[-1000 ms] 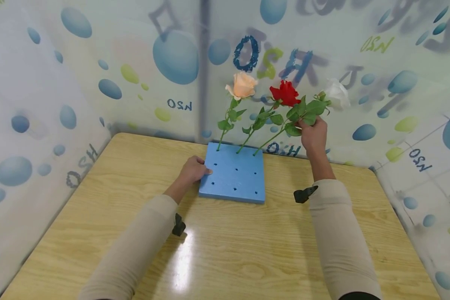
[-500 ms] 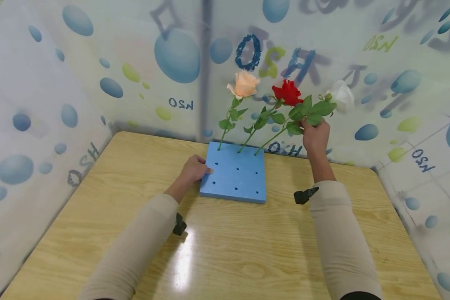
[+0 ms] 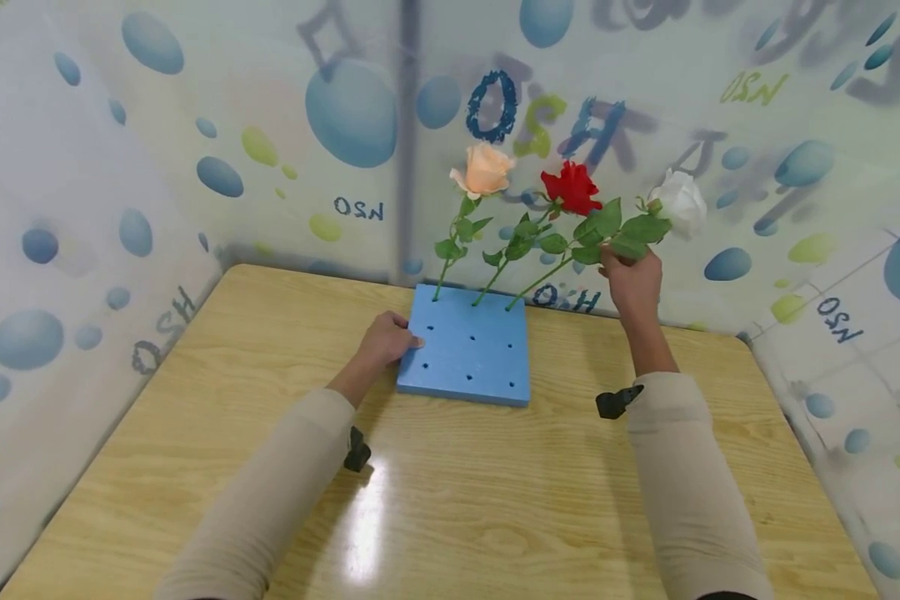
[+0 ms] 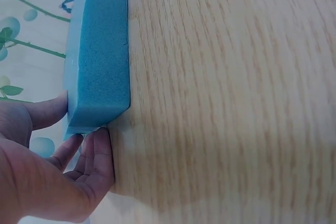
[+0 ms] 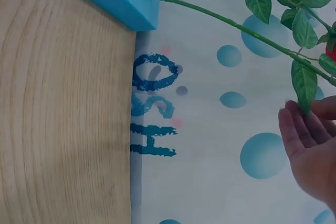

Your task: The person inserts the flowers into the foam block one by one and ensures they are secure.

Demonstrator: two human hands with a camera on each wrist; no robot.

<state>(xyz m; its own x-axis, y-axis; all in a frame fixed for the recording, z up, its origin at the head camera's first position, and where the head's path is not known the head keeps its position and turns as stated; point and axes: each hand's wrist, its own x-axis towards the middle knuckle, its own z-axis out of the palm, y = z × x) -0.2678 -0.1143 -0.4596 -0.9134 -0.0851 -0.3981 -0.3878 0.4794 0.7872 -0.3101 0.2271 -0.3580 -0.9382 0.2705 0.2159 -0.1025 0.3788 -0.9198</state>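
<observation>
A blue foam board [image 3: 468,354] with rows of small holes lies on the table. My left hand [image 3: 386,340] grips its left edge, thumb on the top face and fingers against the side, as the left wrist view shows. Three artificial roses stand in the far row of holes: a peach rose [image 3: 486,171], a red rose [image 3: 572,187] and a white rose [image 3: 680,204]. The white rose's stem leans far to the right. Below its bloom my right hand [image 3: 635,279] pinches a leaf [image 5: 304,85] between thumb and fingertips.
The wooden table [image 3: 450,500] runs up to a patterned curtain wall [image 3: 270,125] behind the board. The red rose's leaves [image 3: 521,242] sit close beside the white rose's leaves.
The white bloom has dropped slightly and turned more into view. My right hand has shifted a little down and to the right, along the leaves. The left hand keeps its place on the board.
</observation>
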